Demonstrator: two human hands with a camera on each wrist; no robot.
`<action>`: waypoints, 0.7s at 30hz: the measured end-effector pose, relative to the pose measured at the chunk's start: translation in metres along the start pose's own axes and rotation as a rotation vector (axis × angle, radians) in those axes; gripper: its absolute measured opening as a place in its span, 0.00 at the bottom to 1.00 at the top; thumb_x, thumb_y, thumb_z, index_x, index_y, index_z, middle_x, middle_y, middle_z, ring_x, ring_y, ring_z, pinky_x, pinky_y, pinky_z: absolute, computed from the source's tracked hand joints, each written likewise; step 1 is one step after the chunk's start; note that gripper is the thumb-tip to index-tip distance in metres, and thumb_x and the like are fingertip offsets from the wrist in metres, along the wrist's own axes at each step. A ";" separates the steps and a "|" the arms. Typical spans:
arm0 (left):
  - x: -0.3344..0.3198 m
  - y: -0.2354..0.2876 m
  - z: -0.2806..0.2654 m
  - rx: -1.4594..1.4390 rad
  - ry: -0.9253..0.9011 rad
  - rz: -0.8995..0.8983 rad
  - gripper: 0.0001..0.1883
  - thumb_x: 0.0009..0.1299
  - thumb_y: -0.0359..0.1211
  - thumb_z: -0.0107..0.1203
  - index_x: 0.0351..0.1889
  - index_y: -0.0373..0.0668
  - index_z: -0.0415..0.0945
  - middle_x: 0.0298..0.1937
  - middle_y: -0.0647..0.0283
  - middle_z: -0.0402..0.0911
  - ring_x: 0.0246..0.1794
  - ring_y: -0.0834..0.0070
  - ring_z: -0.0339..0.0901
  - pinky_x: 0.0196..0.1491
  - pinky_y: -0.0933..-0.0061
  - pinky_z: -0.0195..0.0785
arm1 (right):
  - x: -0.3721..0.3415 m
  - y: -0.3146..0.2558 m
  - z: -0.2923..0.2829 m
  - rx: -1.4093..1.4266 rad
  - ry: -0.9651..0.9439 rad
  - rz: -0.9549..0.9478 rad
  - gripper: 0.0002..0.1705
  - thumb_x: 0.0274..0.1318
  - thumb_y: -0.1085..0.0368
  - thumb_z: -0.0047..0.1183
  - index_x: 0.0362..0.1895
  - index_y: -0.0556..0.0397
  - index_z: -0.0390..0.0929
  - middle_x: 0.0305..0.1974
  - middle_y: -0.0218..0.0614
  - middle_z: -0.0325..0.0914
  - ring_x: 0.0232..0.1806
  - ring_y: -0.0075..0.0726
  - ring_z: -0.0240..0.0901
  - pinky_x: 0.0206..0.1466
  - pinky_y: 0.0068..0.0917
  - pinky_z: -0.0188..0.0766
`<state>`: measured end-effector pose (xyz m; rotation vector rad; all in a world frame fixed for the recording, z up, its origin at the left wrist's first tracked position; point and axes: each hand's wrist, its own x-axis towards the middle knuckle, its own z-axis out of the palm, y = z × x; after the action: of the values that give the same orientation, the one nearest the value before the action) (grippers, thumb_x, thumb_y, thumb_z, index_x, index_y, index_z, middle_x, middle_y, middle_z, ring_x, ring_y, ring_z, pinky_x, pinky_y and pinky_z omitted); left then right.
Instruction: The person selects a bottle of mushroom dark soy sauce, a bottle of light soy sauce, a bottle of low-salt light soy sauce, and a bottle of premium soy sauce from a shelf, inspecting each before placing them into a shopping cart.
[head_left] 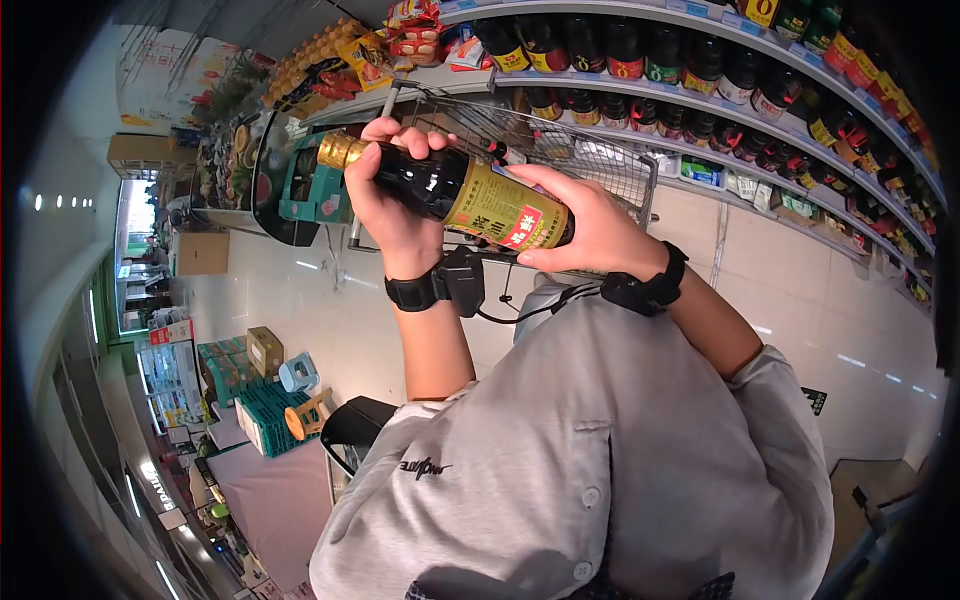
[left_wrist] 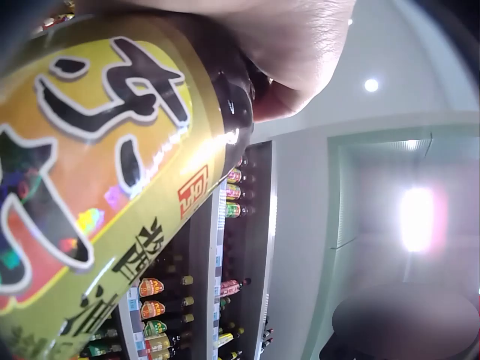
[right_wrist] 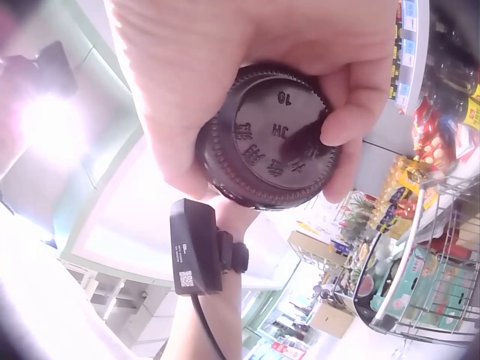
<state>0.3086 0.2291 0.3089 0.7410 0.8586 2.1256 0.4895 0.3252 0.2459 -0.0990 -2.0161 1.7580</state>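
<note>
A dark soy sauce bottle point(head_left: 500, 205) with a gold cap point(head_left: 341, 151) and a yellow label lies tilted sideways between both hands, above the shopping cart. My left hand point(head_left: 397, 205) grips it round the neck and shoulder, fingers curled over the dark glass. Around the base end my right hand point(head_left: 592, 217) holds it, thumb on one side and fingers on the other. The bottle's label point(left_wrist: 112, 150) fills much of the left wrist view. Stamped characters show on the round base point(right_wrist: 279, 131) in the right wrist view, with fingers at its rim.
A wire shopping cart point(head_left: 625, 170) stands in front, with another dark bottle point(head_left: 506, 152) in it. Shelves point(head_left: 640, 82) of sauce bottles run along the upper right. Green crates point(head_left: 262, 420) and a blue stool point(head_left: 298, 373) stand at the lower left.
</note>
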 end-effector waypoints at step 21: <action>0.008 -0.004 -0.003 -0.040 -0.030 0.018 0.14 0.66 0.45 0.45 0.39 0.45 0.69 0.25 0.63 0.71 0.37 0.64 0.73 0.54 0.55 0.64 | 0.005 0.007 -0.006 -0.237 0.162 -0.161 0.45 0.34 0.55 0.68 0.63 0.44 0.67 0.47 0.44 0.78 0.45 0.49 0.77 0.49 0.37 0.73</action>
<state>0.3035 0.2370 0.3061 0.7606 0.7942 2.1365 0.4851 0.3335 0.2414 -0.1444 -2.0435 1.3647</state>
